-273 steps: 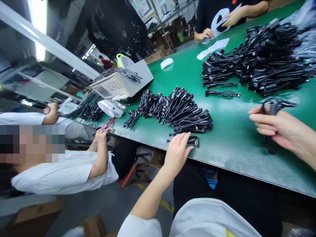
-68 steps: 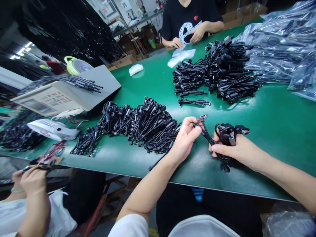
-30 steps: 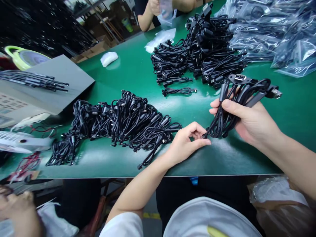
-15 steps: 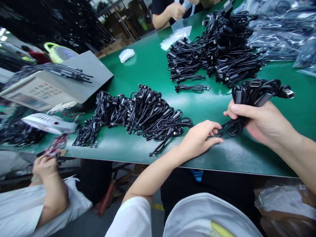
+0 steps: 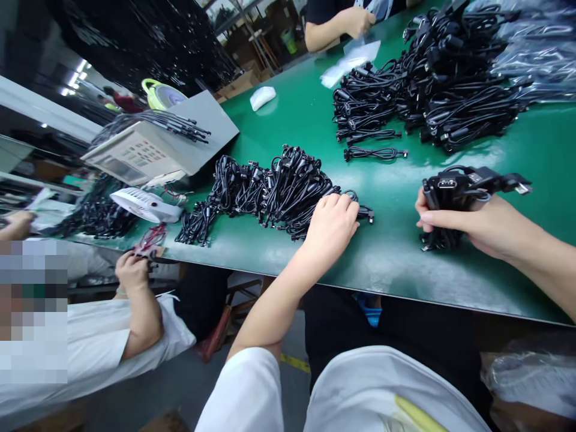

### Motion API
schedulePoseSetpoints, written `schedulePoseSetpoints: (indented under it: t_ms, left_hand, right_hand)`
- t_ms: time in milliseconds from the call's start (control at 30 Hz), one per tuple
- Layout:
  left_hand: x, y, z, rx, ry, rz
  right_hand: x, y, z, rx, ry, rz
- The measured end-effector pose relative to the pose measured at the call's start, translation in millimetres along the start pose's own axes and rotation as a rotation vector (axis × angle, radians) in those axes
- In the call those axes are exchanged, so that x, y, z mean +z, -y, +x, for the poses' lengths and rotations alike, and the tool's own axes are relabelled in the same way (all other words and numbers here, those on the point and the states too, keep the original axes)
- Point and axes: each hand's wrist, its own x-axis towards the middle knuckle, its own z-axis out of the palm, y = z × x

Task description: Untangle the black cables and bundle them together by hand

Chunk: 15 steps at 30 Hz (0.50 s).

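My right hand (image 5: 468,222) is wrapped round a bunch of coiled black cables (image 5: 443,201), lifted just above the green table. Metal plugs and a socket end show on top of the bunch. At the near right end of a long heap of black cables (image 5: 290,189), my left hand (image 5: 333,219) is closed with its fingers curled down over a coiled cable. That cable's plug end (image 5: 368,215) sticks out to the right of my fingers; the rest is hidden under the hand.
Farther back lies a larger pile of black cables (image 5: 432,78), with one bundle (image 5: 375,153) before it and plastic bags (image 5: 544,54) behind. A scale (image 5: 148,147) and a white fan (image 5: 144,205) stand left. Co-workers' hands (image 5: 132,270) are at the left and across the table.
My left hand has moved left, from beside the held bunch onto the cable heap, and closed there. My right hand keeps its bunch. The whole view has shifted rightward.
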Motion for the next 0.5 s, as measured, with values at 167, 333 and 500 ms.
schedulePoseSetpoints:
  t_ms: [167,333,500]
  left_hand:
    - [-2.1,-7.8,16.2,0.019,-0.057,-0.178]
    - [-9.2,-19.0,31.3,-0.134,-0.391,-1.059]
    - [-1.0,-44.8,58.3,-0.259,-0.304,-1.695]
  right_hand:
    - [0.3,0.0,2.3,-0.038,-0.004,0.134]
    - [0.3,-10.9,3.9,-0.047,-0.007,0.225]
    - [-1.6,-20.2,5.4,-0.032,0.011,0.114]
